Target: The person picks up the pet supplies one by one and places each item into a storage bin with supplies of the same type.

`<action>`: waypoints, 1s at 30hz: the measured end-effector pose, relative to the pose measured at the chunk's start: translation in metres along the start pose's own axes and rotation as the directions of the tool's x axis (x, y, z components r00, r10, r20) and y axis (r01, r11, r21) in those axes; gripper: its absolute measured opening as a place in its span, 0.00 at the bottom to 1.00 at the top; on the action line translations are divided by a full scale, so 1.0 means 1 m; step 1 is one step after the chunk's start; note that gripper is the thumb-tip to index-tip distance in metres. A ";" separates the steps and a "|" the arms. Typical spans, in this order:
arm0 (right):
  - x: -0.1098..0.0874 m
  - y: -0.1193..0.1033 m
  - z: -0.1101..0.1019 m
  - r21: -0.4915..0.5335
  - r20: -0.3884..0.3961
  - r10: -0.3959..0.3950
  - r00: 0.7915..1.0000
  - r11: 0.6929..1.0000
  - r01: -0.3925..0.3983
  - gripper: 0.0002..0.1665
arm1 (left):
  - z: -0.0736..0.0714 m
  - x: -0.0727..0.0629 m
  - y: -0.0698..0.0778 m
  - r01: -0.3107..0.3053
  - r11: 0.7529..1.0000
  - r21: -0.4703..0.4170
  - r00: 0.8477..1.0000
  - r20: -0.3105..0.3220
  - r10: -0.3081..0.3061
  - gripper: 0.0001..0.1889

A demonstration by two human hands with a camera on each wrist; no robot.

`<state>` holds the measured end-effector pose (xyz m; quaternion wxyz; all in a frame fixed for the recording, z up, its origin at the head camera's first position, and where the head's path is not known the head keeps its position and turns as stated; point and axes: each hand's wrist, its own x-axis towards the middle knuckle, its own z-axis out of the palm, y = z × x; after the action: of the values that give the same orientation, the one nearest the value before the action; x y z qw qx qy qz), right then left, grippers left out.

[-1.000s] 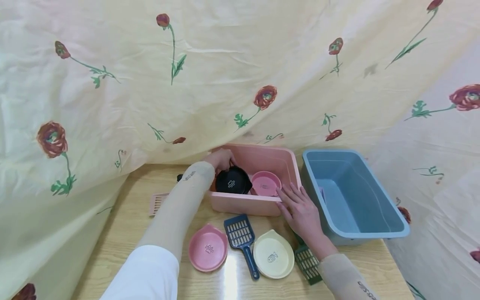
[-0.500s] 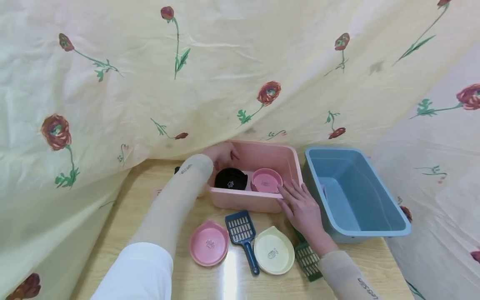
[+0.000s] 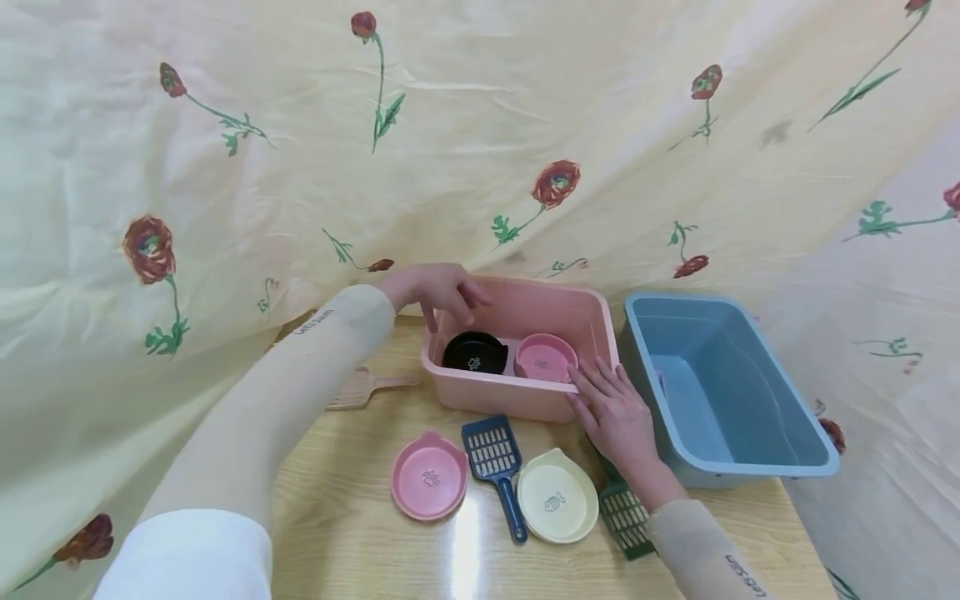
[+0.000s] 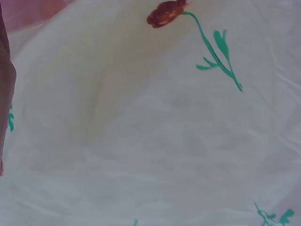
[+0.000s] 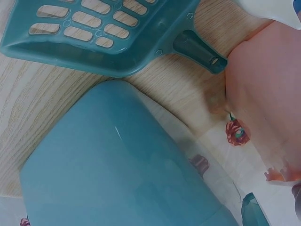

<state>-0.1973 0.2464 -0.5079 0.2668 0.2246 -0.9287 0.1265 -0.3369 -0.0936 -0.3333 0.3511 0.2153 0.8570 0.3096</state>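
My left hand [image 3: 442, 293] hovers over the left end of a pink plastic bin [image 3: 501, 398], fingers loosely bent and holding nothing. Below it, inside the bin, lies a black cat-eared dish [image 3: 474, 353] with a paw print. A pink dish [image 3: 546, 358] sits to that dish's right. My right hand [image 3: 617, 415] rests on the bin's front right rim with its fingers extended. In the left wrist view only a sliver of the hand [image 4: 6, 84] shows at the left edge. The right wrist view catches the bin's pink wall [image 5: 265, 84].
A blue bin [image 3: 705, 408] stands to the right. In front lie a pink dish [image 3: 429, 479], a blue slotted litter scoop [image 3: 507, 492], a cream dish [image 3: 557, 498] and a green litter scoop [image 3: 628, 521]. A pink scoop [image 3: 366, 385] lies left; floral cloth [image 3: 480, 125] hangs behind.
My left hand has let go of the black dish, leaving it in the pink bin, and has risen up and left. The right hand keeps its place on the rim.
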 end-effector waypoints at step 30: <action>-0.001 -0.001 0.002 0.037 -0.040 0.008 0.999 0.999 -0.006 0.36 | 0.050 -0.087 -0.112 0.163 0.964 -0.211 0.973 0.199 -0.121 0.33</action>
<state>-0.1969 0.2457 -0.5104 0.2808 0.2237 -0.9213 0.1492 -0.2599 -0.2060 -0.3973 0.4724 0.1392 0.7935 0.3576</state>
